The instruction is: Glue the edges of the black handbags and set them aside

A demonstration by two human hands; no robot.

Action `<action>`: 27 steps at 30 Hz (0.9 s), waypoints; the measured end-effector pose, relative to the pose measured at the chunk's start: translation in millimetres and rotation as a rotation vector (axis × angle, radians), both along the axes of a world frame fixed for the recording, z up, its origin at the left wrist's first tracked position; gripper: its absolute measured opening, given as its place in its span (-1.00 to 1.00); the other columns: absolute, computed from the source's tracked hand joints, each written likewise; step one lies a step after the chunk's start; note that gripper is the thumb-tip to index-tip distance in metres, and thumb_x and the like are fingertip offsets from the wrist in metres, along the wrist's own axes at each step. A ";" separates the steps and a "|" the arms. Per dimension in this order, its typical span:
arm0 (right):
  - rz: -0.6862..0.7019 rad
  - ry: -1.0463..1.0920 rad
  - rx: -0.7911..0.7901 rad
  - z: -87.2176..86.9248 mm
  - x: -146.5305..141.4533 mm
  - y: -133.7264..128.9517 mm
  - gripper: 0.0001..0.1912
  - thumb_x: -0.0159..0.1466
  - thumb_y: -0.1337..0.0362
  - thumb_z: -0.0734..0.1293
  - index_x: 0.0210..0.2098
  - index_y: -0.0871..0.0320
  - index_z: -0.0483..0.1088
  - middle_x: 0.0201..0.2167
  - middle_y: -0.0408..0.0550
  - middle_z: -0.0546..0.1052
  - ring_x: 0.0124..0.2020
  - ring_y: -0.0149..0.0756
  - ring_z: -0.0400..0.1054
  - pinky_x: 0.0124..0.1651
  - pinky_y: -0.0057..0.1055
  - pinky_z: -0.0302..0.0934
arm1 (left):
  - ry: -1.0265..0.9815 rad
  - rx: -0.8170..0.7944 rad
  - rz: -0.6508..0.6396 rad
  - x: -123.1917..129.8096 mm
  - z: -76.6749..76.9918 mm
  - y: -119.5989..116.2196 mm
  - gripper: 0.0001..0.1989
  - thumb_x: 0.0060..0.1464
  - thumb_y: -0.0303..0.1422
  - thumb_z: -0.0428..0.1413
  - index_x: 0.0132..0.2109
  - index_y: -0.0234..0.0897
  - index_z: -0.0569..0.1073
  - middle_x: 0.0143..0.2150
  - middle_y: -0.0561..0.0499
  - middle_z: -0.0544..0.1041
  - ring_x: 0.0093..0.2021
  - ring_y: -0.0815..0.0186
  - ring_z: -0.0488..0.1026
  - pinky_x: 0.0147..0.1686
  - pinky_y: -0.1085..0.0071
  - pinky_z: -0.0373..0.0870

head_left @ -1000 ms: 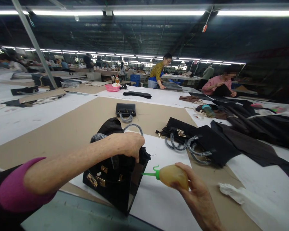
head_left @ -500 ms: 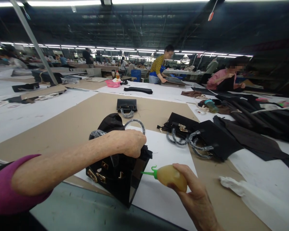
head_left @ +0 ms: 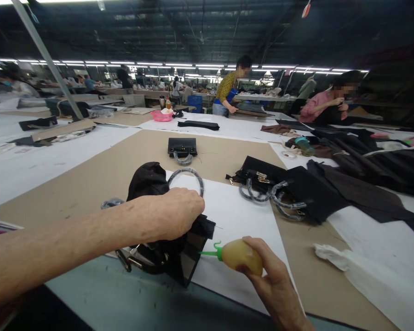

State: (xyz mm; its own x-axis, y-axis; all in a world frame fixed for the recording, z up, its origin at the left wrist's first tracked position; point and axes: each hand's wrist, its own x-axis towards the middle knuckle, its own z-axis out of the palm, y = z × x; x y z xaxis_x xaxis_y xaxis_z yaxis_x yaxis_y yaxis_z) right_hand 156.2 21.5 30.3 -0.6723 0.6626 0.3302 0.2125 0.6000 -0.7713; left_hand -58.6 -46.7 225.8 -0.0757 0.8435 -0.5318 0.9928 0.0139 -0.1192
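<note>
Black bag [head_left: 185,258] sits at table's [head_left: 120,156] near edge. Left hand [head_left: 184,209] curled over its mouth; fingertips hidden, can't tell the grip. Right hand [head_left: 271,273] clamped on yellowish bottle [head_left: 239,255] at bag's 3 o'clock, green nozzle [head_left: 212,252] pointing to 9. Smaller bag [head_left: 182,145] at 12.

A handbag [head_left: 174,265] is at the near edge of the table [head_left: 221,158], left hand [head_left: 182,211] at its top; to its right, the right hand [head_left: 271,278] holds a bottle [head_left: 239,257], nozzle [head_left: 210,253] towards the handbag; behind that lies a purse [head_left: 181,146]; farther right lie two bags [head_left: 262,169], with cloth [head_left: 365,193] on their right; at the back, a basin [head_left: 162,116] sits left of some strips [head_left: 198,125].
</note>
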 end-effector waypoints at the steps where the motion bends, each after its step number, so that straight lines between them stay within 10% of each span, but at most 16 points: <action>1: -0.013 -0.013 -0.035 -0.2 -0.2 0.2 -0.69 0.23 0.18 0.34 -0.04 0.01 0.29 -0.16 -0.09 0.43 -0.16 -0.16 0.34 -0.15 -0.35 0.25 | 0.015 -0.006 -0.005 0.1 -0.4 -1.7 -0.80 -0.05 -0.58 0.04 -0.25 -0.40 0.50 -0.29 -0.17 0.56 -0.26 0.12 0.51 -0.30 0.33 0.41; 13: -0.172 0.036 -0.305 8.0 -23.4 13.2 -0.54 0.12 0.14 0.35 -0.01 0.13 0.29 -0.09 0.01 0.45 -0.14 -0.05 0.37 -0.09 -0.20 0.29 | 0.057 0.280 -0.083 -44.3 -4.7 -33.1 -0.84 -0.14 -0.54 0.07 -0.33 -0.30 0.43 -0.35 -0.09 0.51 -0.31 0.13 0.46 -0.33 0.30 0.35; 21: -0.195 0.014 -0.197 14.1 -30.7 16.7 -0.57 0.12 0.14 0.35 -0.04 0.11 0.32 -0.11 -0.03 0.46 -0.14 -0.05 0.35 -0.04 -0.16 0.23 | 0.086 0.262 -0.036 -23.5 -6.1 -35.2 -0.69 -0.26 -0.55 0.15 -0.24 -0.39 0.42 -0.28 -0.19 0.49 -0.27 0.05 0.44 -0.29 0.21 0.39; 27: -0.172 0.003 -0.133 5.1 -30.0 20.2 -0.62 0.13 0.16 0.34 -0.07 0.11 0.34 -0.14 -0.03 0.46 -0.15 -0.08 0.35 -0.10 -0.19 0.26 | 0.009 0.271 -0.017 -11.7 -36.0 -47.1 -0.66 -0.22 -0.56 0.09 -0.18 -0.38 0.39 -0.20 -0.20 0.44 -0.22 0.08 0.40 -0.22 0.17 0.39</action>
